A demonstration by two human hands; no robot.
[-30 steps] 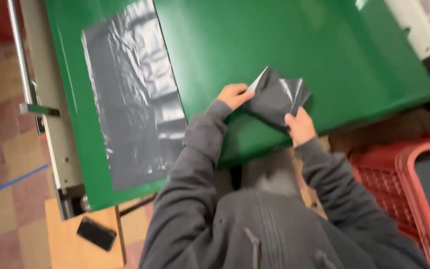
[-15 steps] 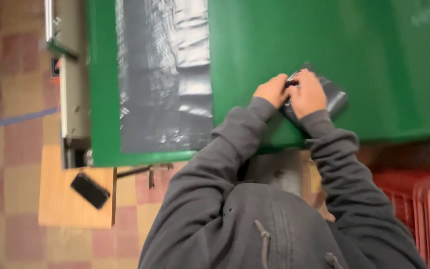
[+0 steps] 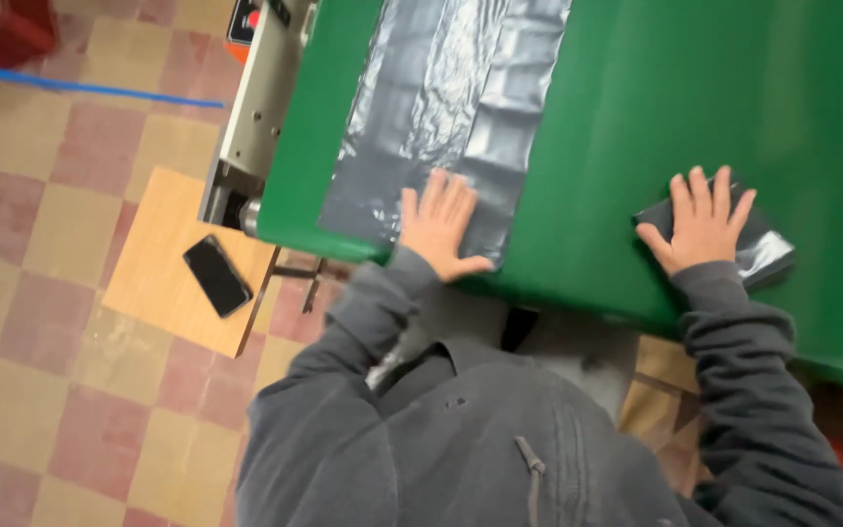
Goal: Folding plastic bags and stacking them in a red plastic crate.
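While the left hand (image 3: 441, 226) lies flat, fingers spread, on the near end of the flat grey plastic bag (image 3: 446, 107) on the green table (image 3: 656, 88), the right hand (image 3: 702, 222) presses palm-down, fingers splayed, on the folded dark bag (image 3: 758, 249) near the table's front edge. Neither hand grips anything. A black phone (image 3: 217, 275) rests on a wooden stool (image 3: 163, 283) below.

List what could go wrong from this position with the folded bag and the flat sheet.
The folded bag lies near the green table edge under the right hand; it may spring open or slip off. The left hand presses the flat grey sheet at the table edge, so dragging it might crease it.
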